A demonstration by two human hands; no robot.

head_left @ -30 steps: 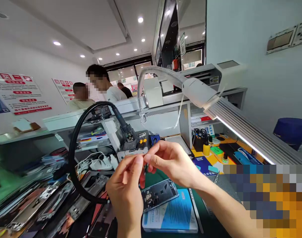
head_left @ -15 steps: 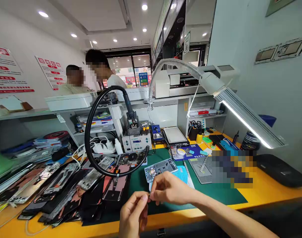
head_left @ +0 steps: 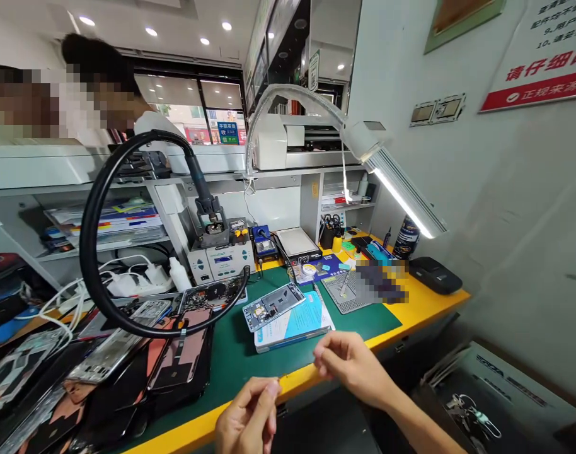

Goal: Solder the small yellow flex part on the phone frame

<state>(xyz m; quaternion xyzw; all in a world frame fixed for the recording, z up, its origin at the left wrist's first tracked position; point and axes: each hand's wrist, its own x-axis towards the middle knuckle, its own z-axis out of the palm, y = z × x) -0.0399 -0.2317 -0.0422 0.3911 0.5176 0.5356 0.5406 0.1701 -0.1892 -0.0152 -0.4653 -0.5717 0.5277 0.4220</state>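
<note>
Fingerwork is the step you are in, as I judge it. Both your hands hang in the air just in front of the yellow front edge of the table (head_left: 423, 301), apart from each other and touching nothing on it. Your left hand (head_left: 247, 419) is low in the view, thumb and forefinger pressed tip to tip in a narrow pinch. Your right hand (head_left: 351, 372) is a little higher and further right, its thumb and first fingers likewise drawn together and the rest curled. Whether either pinch holds a small part I cannot tell; anything there is too tiny to make out.

Nearest to your hands, on the green mat (head_left: 231, 359), lies an opened phone (head_left: 273, 306) with its insides up, resting on a blue-and-white box (head_left: 300, 325). It is near your fingertips but not touched. To its left a heap of phone frames (head_left: 127, 353) spreads over the table, and the black hose (head_left: 92, 252) of the rework station (head_left: 222, 261) loops above them. To the right sits a grey perforated pad (head_left: 342, 290), under a lit lamp bar (head_left: 404, 202).

Any further move with your fingertips calls for a steady, close pinch, with your hands over the mat rather than out past the table's edge. A piece this small, if there is one, could drop out of sight.
</note>
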